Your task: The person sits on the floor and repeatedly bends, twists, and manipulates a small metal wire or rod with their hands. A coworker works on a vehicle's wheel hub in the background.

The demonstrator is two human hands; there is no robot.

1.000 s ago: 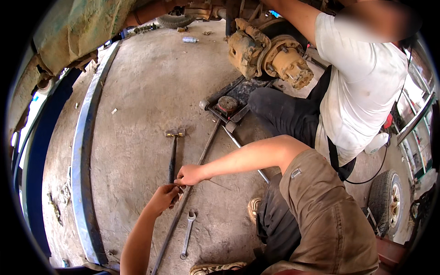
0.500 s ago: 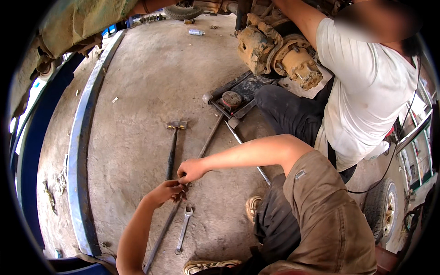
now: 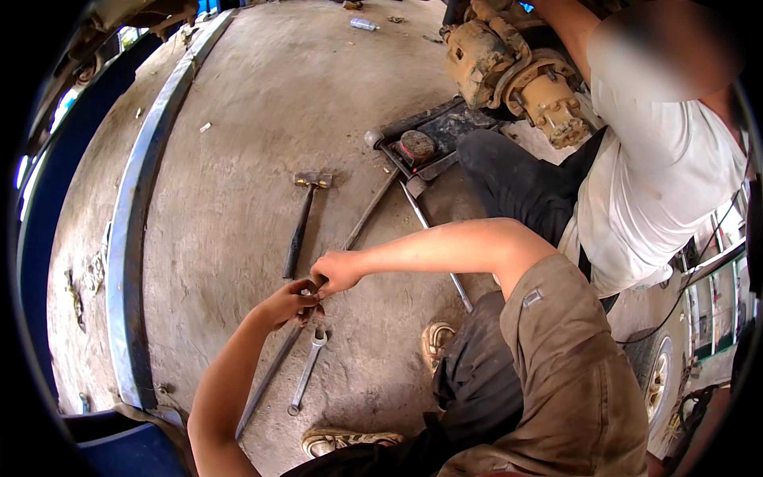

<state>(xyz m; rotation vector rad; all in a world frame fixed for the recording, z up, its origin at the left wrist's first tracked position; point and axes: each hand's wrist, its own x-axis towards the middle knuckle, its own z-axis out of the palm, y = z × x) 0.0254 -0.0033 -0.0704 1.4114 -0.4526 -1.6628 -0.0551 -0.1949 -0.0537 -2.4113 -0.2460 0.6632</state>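
Note:
My left hand (image 3: 288,307) and my right hand (image 3: 338,272) meet over the concrete floor, fingertips close together. Both are closed around something small and dark between them, too hidden to name. Just below the fingers a combination wrench (image 3: 306,375) lies on the floor, its open end toward my hands. A long metal bar (image 3: 266,387) runs beneath my hands, slanting up to the right. Beyond them lies a hammer (image 3: 300,225) with a dark handle, the handle's end near my fingers.
A low floor jack (image 3: 445,131) with a round pad stands ahead, a shiny rod (image 3: 435,238) beside it. Above it sits a muddy yellow axle housing (image 3: 485,67). A co-worker in a white shirt (image 3: 644,191) crouches at right. A blue rail (image 3: 131,238) runs along the left.
The view has shifted, so the floor things sit differently in the picture. My hands stay together, still fingering the small thing.

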